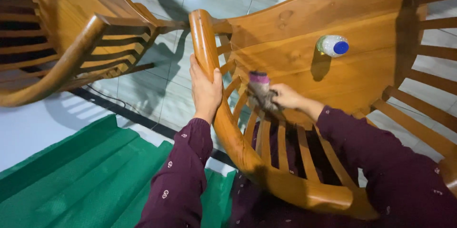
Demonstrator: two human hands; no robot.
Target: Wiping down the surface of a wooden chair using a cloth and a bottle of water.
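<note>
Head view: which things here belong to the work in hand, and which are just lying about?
In use:
left hand gripping the wooden chair armrest
right hand pressing a cloth at the slats

Lying about:
bottle on the seat
second chair
green sheet

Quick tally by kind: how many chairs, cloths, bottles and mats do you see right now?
Wooden chairs: 2, one gripped by the left hand at its armrest, another beside it
Cloth: 1, in the right hand
Bottle: 1
Green mat: 1
Total: 5
</note>
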